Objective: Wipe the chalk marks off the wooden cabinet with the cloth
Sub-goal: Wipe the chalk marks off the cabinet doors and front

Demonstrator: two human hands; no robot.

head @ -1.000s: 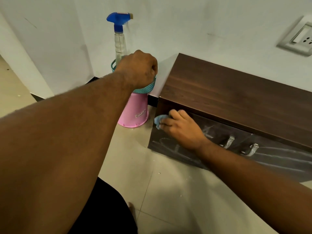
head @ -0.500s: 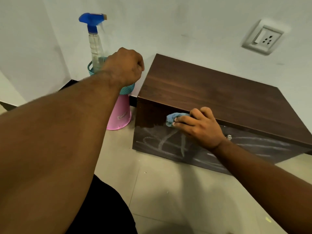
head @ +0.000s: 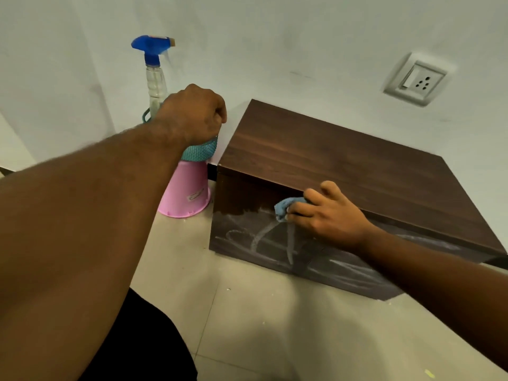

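A low dark wooden cabinet [head: 343, 160] stands on the floor against the white wall. White chalk marks [head: 264, 235] smear its front face; the upper left strip of the front looks dark and free of chalk. My right hand [head: 327, 215] presses a small blue cloth [head: 286, 207] against the top of the front face, just under the lid edge. My left hand [head: 195, 114] is a closed fist resting on the teal basket [head: 202, 151] to the cabinet's left; whether it grips the rim is hidden.
The teal basket sits on an upturned pink bucket [head: 187, 193] and holds a spray bottle [head: 155, 75] with a blue trigger head. A wall socket [head: 416, 81] is above the cabinet. Beige floor tiles [head: 275, 325] lie in front, with my dark-clothed knee at bottom left.
My right hand slid the cloth rightward along the top of the cabinet front, leaving a dark wiped strip at the upper left. The camera shifted; my left fist stayed on the basket.
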